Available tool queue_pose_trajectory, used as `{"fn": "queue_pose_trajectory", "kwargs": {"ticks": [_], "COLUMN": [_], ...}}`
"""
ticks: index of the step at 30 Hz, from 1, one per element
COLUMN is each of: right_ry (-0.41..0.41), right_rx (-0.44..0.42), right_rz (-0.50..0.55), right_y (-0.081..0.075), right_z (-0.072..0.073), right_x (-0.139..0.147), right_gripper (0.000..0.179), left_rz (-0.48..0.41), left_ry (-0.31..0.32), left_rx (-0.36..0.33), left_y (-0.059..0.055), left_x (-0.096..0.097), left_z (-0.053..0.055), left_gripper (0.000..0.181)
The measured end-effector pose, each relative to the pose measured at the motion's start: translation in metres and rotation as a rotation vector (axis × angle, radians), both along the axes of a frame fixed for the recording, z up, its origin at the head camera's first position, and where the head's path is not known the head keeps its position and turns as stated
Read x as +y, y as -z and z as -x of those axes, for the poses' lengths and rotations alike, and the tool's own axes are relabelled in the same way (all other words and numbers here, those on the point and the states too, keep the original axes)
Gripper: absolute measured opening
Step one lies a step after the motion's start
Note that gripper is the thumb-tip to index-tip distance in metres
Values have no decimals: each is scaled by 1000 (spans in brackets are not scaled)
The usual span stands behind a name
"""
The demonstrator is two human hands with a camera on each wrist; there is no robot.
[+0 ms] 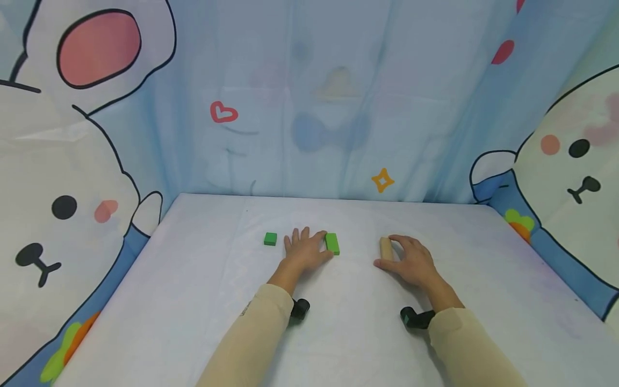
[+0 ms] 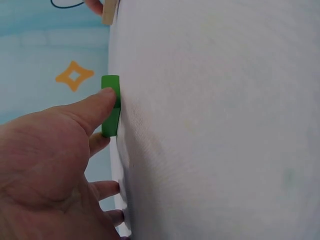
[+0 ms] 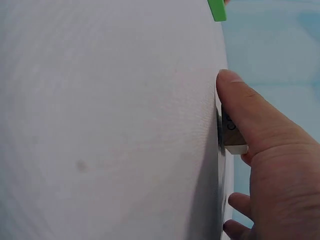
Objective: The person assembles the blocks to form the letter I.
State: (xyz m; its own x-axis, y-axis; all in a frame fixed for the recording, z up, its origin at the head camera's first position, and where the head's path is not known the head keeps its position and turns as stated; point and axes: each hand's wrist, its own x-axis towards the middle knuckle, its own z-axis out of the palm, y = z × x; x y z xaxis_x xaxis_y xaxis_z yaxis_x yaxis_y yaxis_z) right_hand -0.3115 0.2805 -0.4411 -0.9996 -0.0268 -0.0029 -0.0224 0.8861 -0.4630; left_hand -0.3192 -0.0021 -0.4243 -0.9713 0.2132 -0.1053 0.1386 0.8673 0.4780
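On the white table, my left hand (image 1: pixel 303 252) pinches a long green block (image 1: pixel 332 243) between thumb and index finger, its other fingers spread. In the left wrist view the thumb lies against the face of that green block (image 2: pixel 110 125). Further right, my right hand (image 1: pixel 415 264) holds a plain wooden block (image 1: pixel 386 249) by its two ends, index finger at the far end and thumb at the near one. The right wrist view shows dark marks on the wooden block (image 3: pixel 232 135), partly hidden by the thumb. A smaller green block (image 1: pixel 270 238) lies left of my left hand.
A white cloth covers the table (image 1: pixel 358 344). Behind it hangs a blue curtain (image 1: pixel 271 156) printed with cartoon animals, which also runs along both sides. A dark wrist camera (image 1: pixel 300 309) sits at the left cuff and another wrist camera (image 1: pixel 416 318) at the right cuff.
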Motion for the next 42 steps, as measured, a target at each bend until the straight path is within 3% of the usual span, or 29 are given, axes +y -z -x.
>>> {"fn": "queue_pose_trajectory", "kwargs": {"ticks": [16,42], "right_ry": [0,-41], "right_rx": [-15,4], "right_rz": [100,91], "right_y": [-11,-18], "right_z": [-8,-23], "right_x": [-11,-23], "right_gripper": [95,96], "left_rz": [-7,-25], "left_ry": [0,6], "left_rx": [-5,9], "left_y": [5,6], "left_x": [-3,-1], "left_z": [0,-1], "left_gripper": [65,65]}}
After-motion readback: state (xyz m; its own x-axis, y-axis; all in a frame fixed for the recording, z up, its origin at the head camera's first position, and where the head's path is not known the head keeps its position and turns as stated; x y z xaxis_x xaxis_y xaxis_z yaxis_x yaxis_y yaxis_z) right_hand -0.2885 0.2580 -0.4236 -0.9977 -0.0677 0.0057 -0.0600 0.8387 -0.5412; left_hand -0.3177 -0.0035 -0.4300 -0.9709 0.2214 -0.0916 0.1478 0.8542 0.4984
